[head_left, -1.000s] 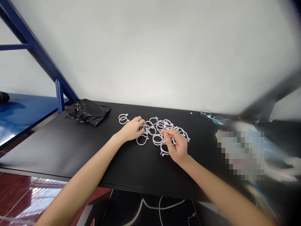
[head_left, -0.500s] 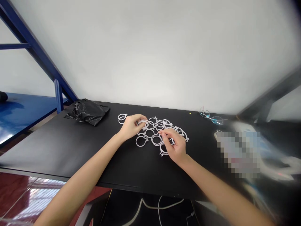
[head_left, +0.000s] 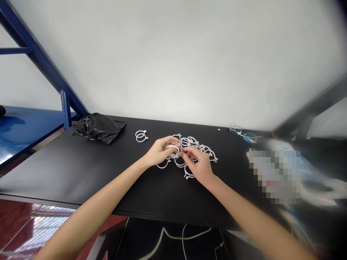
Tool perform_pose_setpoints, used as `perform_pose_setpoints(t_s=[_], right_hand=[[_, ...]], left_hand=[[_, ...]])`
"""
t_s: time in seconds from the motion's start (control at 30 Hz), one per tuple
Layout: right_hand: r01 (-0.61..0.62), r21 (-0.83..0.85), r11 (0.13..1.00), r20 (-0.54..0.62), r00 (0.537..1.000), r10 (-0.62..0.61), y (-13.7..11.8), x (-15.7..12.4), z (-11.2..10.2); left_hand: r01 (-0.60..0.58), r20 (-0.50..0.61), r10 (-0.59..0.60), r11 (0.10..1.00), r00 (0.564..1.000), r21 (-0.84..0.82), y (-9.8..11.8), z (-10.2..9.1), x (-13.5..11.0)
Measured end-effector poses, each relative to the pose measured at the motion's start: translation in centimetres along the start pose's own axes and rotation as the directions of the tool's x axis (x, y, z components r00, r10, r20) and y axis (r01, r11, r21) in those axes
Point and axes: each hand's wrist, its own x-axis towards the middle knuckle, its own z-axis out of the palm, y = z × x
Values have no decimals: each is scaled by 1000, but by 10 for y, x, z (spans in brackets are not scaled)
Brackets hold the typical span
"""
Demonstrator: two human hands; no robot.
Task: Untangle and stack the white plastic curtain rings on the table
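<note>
My left hand (head_left: 160, 151) is closed on a white plastic ring (head_left: 173, 146), pinched between thumb and fingers above a loose pile. My right hand (head_left: 199, 162) meets it from the right, its thumb and fingertips pressed together at the ring's right edge. What sits in that pinch is too small to make out. Below and behind both hands lie several more white rings with small tabbed ends (head_left: 189, 172), partly hidden by the fingers. Two rings (head_left: 140, 136) lie overlapping, apart from the pile on the left.
A crumpled black plastic bag (head_left: 104, 128) lies at the back left of the black table (head_left: 89, 169). Eyeglasses (head_left: 249, 138) rest at the back right, with a blurred, pixelated packet (head_left: 273, 177) nearer me. Blue metal framing (head_left: 40, 57) stands at the left.
My left hand has moved right with its ring, up to my right hand's fingertips. It has uncovered the two rings at the left. My right hand has shifted only slightly.
</note>
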Motion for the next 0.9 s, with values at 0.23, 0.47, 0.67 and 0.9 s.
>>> perform_pose_setpoints(t_s=[0.23, 0.47, 0.67, 0.9], right_hand=[[-62, 42, 997, 4, 998, 62, 0, 1, -1], [-211, 219, 953, -279, 922, 268, 4, 3, -5], [-71, -93, 993, -143, 988, 57, 10, 6, -10], [177, -226, 958, -98, 974, -203, 4, 5, -10]], left_hand=[[-22, 70, 10, 985, 997, 170, 8, 2, -4], [-265, 18, 290, 847, 957, 462, 6, -4, -5], [65, -7, -67, 945, 998, 321, 8, -3, -2], [249, -37, -258, 956, 965, -158, 10, 1, 1]])
